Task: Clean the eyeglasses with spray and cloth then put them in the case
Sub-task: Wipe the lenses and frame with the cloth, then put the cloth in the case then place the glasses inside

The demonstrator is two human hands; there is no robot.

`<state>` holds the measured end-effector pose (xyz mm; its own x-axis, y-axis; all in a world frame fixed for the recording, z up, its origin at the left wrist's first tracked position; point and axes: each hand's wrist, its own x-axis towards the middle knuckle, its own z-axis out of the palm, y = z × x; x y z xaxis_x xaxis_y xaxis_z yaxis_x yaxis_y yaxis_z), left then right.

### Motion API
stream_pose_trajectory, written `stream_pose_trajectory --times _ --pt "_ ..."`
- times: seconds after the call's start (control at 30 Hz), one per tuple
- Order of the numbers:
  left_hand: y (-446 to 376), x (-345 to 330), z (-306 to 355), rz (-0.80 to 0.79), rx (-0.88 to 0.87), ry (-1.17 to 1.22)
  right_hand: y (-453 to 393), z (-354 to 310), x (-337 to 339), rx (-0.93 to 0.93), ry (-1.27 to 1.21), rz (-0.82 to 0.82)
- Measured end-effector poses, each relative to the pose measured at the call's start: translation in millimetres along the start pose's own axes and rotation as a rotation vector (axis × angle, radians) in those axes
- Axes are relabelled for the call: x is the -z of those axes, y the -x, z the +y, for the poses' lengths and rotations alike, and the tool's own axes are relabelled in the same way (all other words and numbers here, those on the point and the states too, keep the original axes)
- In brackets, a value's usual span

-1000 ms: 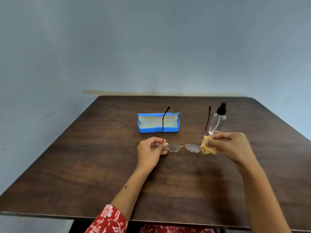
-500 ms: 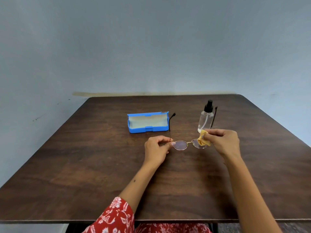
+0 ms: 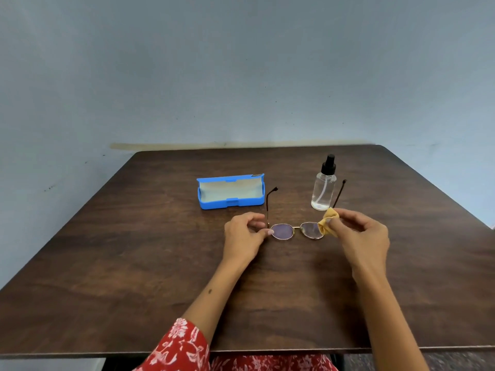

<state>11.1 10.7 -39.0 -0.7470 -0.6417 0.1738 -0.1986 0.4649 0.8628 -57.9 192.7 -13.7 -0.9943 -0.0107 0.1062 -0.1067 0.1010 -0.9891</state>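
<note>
Gold-rimmed eyeglasses (image 3: 281,231) with dark arms unfolded are held above the table's middle, lenses toward me. My left hand (image 3: 245,235) pinches the frame at its left hinge. My right hand (image 3: 360,235) pinches a small yellow cloth (image 3: 328,223) against the right lens's outer edge. A clear spray bottle (image 3: 323,192) with a black pump top stands upright just behind the cloth. The blue case (image 3: 230,193) lies open farther back on the left, its pale lining showing and nothing inside.
Everything rests on a dark wooden table (image 3: 134,263) against a grey-blue wall. The table's near edge runs across the bottom of the view, with my red floral sleeve (image 3: 179,344) over it.
The glasses and both hands have drifted slightly as the view shifted. The cloth stays pinched on the right lens, now at its outer edge. The case and bottle have not moved.
</note>
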Motion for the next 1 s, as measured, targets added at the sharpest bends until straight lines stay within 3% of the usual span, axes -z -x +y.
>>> stream_pose_trajectory --times 0.17,0.37,0.5,0.7,0.83,1.0 --pt "32.4 21.6 6.0 0.050 0.074 0.200 26.5 -6.0 -6.3 -0.081 -0.324 -0.351" --pt "73.7 44.3 12.4 -0.150 0.213 0.692 50.3 -8.4 -36.0 -0.118 -0.348 -0.769" --pt "81.4 57.3 2.2 -0.076 0.217 0.790 61.4 -10.6 -52.0 -0.106 -0.301 -0.845" --pt "87.3 73.9 -8.9 -0.012 0.193 0.822 59.1 -10.7 -59.1 -0.271 -0.317 -1.007" --pt "90.4 82.9 -11.5 -0.030 0.120 0.736 60.1 -15.4 -64.2 -0.140 -0.224 -1.128" --pt "89.6 93.5 -13.3 -0.004 0.046 0.622 60.5 -24.2 -68.1 0.057 -0.139 -1.074"
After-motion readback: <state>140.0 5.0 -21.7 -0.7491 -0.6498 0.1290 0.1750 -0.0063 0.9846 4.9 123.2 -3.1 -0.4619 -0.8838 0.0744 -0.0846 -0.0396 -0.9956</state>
